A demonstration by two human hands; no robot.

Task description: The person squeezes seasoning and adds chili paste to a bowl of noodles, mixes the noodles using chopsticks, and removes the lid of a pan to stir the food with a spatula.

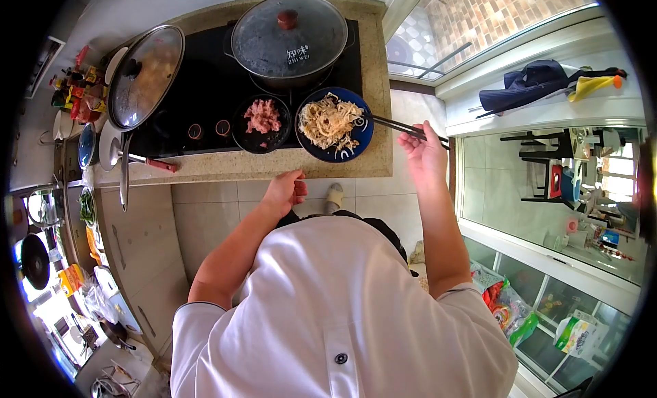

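Here, two chopsticks (397, 126) are pinched between the thumb and fingers of the right hand (426, 157), their tips at the shredded food (331, 121) on one blue plate (308, 149). The left hand (285, 193) has its fingers loosely curled, near the counter (233, 169) edge. One dark dish (239, 139) of pink meat (262, 116) sits beside the plate; one lidded pot (289, 45) stands behind both, and one glass-lidded pan (146, 77) blocks part of the bottles (83, 93).
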